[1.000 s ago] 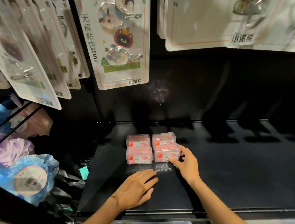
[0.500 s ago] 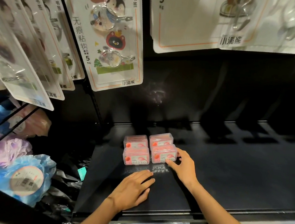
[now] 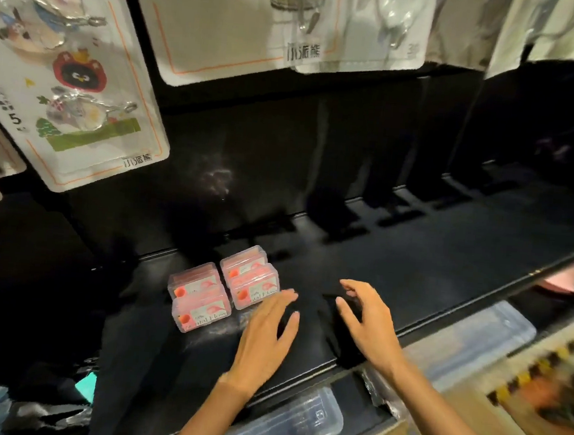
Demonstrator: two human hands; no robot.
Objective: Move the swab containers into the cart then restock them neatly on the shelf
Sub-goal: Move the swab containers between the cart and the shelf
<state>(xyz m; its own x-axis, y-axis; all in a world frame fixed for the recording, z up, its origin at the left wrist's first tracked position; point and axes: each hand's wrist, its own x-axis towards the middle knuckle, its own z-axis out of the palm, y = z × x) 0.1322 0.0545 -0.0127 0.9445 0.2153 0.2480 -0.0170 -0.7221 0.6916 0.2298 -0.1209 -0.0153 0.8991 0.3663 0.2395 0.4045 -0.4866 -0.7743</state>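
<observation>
Head view, the only one here. The four pink swab containers (image 3: 223,286) sit on the black shelf (image 3: 429,263) at lower centre-left of the frame, packed as a two-by-two block with their printed labels facing the person. Half a second ago the right hand (image 3: 369,327) had its fingertips against the right side of the front-right box; now it has come off and hangs to the right of the block, clearly apart from it, its grip loosely open with curled fingers and nothing in it. The left hand (image 3: 266,336), which lay flat on the shelf in front of the boxes, is now lifted or sliding forward, its fingertips just beside the front-right box; whether they touch it cannot be told because of motion blur. Its grip is also open, fingers stretched, holding nothing. The whole picture has swung as well: the hanging hook cards (image 3: 73,73) fill more of the upper left, and the lower right now shows clear plastic boxes (image 3: 475,338) under the shelf edge and a yellow-and-black striped strip (image 3: 542,361), all smeared, so the head is turning.

Read as a judgement, the release of the right hand suggests the squaring-up of this block is finished: the boxes sit aligned and close together near the left end of the shelf. Most of the shelf to the right lies bare, so more containers probably have to be fetched; no cart can be identified with certainty in this frame.
</observation>
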